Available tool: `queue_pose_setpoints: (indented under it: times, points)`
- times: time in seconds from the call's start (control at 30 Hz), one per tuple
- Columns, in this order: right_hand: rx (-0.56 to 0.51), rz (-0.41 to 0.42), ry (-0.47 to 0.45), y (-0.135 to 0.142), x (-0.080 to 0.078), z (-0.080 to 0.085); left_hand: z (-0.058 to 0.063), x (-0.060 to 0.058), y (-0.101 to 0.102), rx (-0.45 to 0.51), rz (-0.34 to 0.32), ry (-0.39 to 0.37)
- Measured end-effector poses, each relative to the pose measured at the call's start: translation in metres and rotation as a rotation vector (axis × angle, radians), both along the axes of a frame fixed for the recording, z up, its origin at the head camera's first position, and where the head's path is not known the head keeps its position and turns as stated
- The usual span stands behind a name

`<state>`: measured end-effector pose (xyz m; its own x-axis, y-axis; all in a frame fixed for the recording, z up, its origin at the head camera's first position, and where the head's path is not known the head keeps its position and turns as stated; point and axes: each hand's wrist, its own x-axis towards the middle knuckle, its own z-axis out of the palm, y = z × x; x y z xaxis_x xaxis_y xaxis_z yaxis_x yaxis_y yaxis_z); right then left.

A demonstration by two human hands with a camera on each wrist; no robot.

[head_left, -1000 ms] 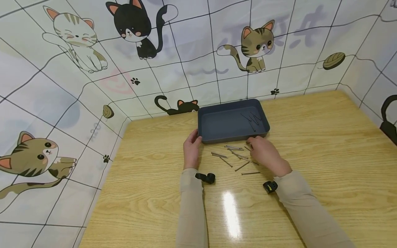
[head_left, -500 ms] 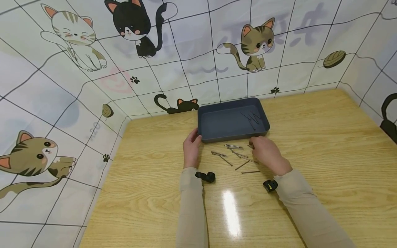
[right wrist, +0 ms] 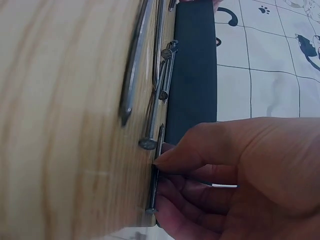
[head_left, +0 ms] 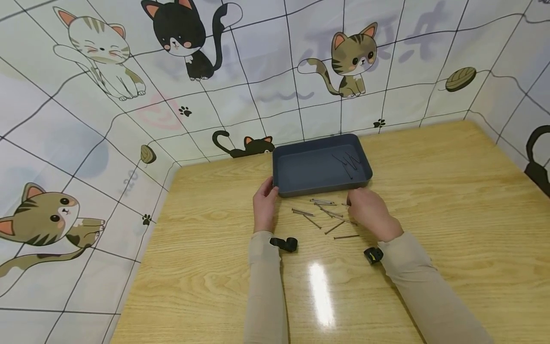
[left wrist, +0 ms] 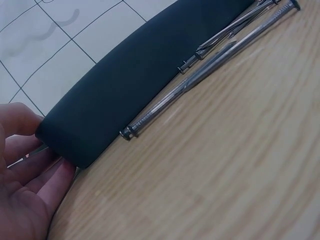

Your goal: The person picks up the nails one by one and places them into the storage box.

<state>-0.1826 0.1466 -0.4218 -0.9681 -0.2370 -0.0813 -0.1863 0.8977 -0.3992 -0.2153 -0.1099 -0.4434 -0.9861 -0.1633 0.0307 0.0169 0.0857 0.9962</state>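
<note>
Head view has both forearms in beige sleeves (head_left: 265, 291) reaching forward over the wood-grain table (head_left: 193, 267), with the two hands on either side of a loose scatter of nails (head_left: 346, 237). The left hand (head_left: 264, 210) points nearly straight ahead at the near left corner of the dark blue tray (head_left: 301, 172); its thumb lies at the corner and its fingers go round to the tray's left side. From the left wrist, those fingers are bent, holding the end of the tray, with fingertips touching low on its wall. The right hand (head_left: 371, 215) comes in at a slant from the right, turned inward just in front of the tray's near wall, toward its right end. From the right wrist, the thumb and fingers are closed together in a pinch on one nail (right wrist: 153, 190), its pointed end projecting beyond the thumb and its flat head on the other side; whether that nail is off the table I cannot tell. The loose nails lie between the hands, near the tray's front wall, some crossing one another. Inside the tray, several more nails (head_left: 351, 177) rest in a small cluster toward the right end.
</note>
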Motion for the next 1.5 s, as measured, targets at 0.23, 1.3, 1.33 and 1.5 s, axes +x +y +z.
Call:
queue_pose_setpoints:
  times: [0.23,1.3,1.33,1.5]
  points:
    - [0.003,-0.003,-0.026,0.002,0.0,0.001,-0.002,-0.002,0.0,-0.005,-0.002,0.0]
    - [-0.732,-0.026,-0.216,0.01,-0.067,0.039,-0.005,-0.006,-0.004,0.009,0.002,-0.001]
    - [-0.759,-0.046,-0.223,0.01,-0.072,0.039,-0.003,-0.005,-0.003,0.01,0.001,0.0]
    - [-0.843,-0.13,-0.263,0.012,-0.096,0.037,-0.01,-0.008,-0.003,0.022,0.015,0.007]
